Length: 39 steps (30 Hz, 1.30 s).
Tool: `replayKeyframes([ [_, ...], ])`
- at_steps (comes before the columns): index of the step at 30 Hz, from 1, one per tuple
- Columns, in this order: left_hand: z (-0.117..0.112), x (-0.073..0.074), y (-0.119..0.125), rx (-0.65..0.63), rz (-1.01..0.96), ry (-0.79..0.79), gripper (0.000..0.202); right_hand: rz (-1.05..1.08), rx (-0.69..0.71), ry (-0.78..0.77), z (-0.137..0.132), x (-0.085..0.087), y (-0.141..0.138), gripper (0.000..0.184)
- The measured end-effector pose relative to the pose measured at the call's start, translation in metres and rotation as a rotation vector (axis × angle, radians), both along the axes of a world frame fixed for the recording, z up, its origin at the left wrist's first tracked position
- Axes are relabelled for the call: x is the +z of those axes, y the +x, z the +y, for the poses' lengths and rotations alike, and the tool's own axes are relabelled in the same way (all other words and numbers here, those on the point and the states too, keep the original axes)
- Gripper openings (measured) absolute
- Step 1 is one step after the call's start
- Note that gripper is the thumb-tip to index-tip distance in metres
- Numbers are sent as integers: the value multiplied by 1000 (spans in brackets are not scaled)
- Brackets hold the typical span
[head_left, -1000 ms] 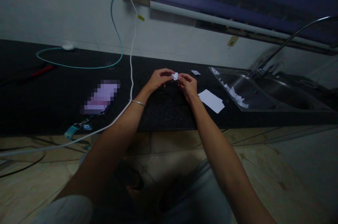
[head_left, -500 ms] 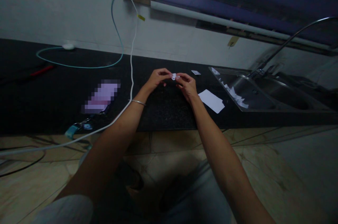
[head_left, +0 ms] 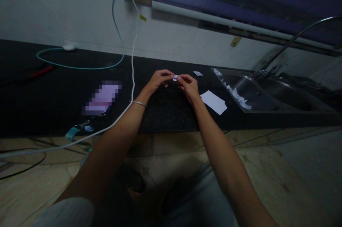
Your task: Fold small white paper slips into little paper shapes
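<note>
Between the fingertips of both hands is a small folded piece of white paper (head_left: 175, 77), held just above the black countertop (head_left: 171, 113). My left hand (head_left: 160, 79) pinches its left side, and my right hand (head_left: 188, 86) pinches its right side. The fingers cover much of the paper, so its exact shape is hard to make out. Beyond my right hand lies a small folded paper piece (head_left: 198, 73). A stack of white paper sheets (head_left: 213, 102) rests by my right wrist.
Several folded paper pieces (head_left: 237, 97) line the left rim of the metal sink (head_left: 267, 107). A pixelated phone-like object (head_left: 103, 97) lies left of my arms. A white cable (head_left: 133, 73) hangs from the wall socket and crosses my left forearm. Red-handled pliers or similar (head_left: 42, 71) lie far left.
The fingers of my right hand have shifted slightly left, closer to the left fingertips over the small paper. Everything else stays in place.
</note>
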<state>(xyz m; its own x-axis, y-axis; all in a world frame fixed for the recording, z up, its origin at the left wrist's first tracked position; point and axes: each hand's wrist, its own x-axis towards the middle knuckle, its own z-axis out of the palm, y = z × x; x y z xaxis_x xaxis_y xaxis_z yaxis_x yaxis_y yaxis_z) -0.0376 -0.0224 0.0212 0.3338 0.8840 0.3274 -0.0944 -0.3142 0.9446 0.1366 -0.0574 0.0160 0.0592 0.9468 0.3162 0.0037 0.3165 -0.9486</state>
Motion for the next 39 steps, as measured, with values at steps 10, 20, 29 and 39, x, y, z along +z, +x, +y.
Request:
replayKeyframes([
  [10, -5, 3, 2, 30, 69, 87, 28, -95, -81, 121, 5, -2, 0, 38],
  [20, -7, 6, 3, 154, 72, 156, 28, -141, -84, 207, 8, -5, 0, 41],
  [29, -11, 9, 4, 157, 83, 160, 26, -194, -103, 197, 1, 0, -2, 39],
  [39, -10, 9, 4, 142, 83, 151, 26, -207, -166, 231, 3, -2, 0, 37],
])
